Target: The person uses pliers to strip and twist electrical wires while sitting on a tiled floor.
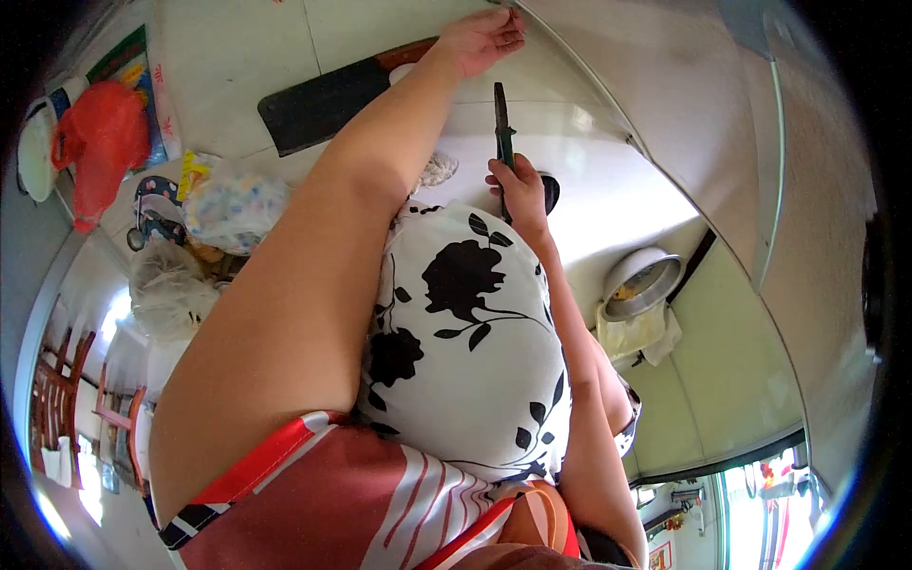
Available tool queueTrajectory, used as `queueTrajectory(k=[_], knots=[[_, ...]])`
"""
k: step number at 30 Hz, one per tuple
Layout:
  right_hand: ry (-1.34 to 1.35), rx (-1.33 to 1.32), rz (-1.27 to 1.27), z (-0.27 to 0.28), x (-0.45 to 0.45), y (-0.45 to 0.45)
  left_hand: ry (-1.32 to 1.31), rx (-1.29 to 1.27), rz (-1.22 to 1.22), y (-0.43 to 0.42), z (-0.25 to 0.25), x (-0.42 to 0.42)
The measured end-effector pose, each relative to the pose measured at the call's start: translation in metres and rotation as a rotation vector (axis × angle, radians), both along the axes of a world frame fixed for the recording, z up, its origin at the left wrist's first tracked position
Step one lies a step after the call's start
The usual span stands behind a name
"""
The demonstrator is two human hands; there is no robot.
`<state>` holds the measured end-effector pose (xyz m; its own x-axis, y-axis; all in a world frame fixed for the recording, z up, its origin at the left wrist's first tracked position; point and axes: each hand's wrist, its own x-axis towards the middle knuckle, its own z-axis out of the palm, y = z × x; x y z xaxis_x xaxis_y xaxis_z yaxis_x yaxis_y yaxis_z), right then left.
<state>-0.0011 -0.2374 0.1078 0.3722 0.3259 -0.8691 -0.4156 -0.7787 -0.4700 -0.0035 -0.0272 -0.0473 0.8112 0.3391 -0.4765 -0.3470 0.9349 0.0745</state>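
My left hand [483,40] reaches far forward at the top of the view, beside a long pale edge. Its fingers are curled, and whatever they hold is hidden. Closer to me, my right hand [521,190] grips a slim knife [503,123] with a green handle, its dark blade pointing away from me. A broad dark-bladed cleaver [328,103] with a reddish-brown handle lies on the pale surface, partly covered by my left forearm. Just right of my right hand is a black round object [550,194]. A beige, stringy bundle [439,170] sits by my left forearm.
A metal basin [627,306] with something yellowish inside stands at the right, beside a pale yellow cloth [632,336]. On the left are a red plastic bag [106,138], a clear plastic bag [171,285] and a patterned bag [233,204]. Wooden chairs [62,394] are farther off.
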Motion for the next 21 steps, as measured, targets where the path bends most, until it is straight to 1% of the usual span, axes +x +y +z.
queueTrajectory(k=[1,4,7,8,10,13,16,19,21], knots=[[-0.001,0.002,-0.006,-0.002,0.0,-0.001,-0.009,0.022,0.032,-0.001,-0.003,0.002],[-0.007,0.009,-0.028,0.004,-0.002,0.003,0.144,0.18,0.047,0.0,-0.003,0.009],[-0.005,0.021,-0.056,-0.002,-0.003,-0.002,0.494,0.5,-0.104,0.012,0.007,0.016],[0.005,0.027,-0.033,-0.004,-0.002,-0.003,0.594,0.68,-0.217,0.019,0.011,0.018],[0.026,0.039,0.015,-0.005,0.0,-0.005,0.789,1.039,-0.448,0.03,0.036,0.018],[0.026,0.033,0.029,-0.003,-0.002,-0.003,1.3,1.536,-0.442,0.017,0.053,0.028],[-0.021,0.092,0.013,-0.001,-0.005,-0.003,1.311,1.479,-0.494,0.015,0.08,0.025],[-0.047,0.074,0.04,0.004,-0.006,-0.002,1.289,1.302,-0.48,0.019,0.057,0.029],[-0.049,0.059,0.045,0.001,-0.005,-0.004,0.935,0.844,-0.38,0.022,0.012,0.031]])
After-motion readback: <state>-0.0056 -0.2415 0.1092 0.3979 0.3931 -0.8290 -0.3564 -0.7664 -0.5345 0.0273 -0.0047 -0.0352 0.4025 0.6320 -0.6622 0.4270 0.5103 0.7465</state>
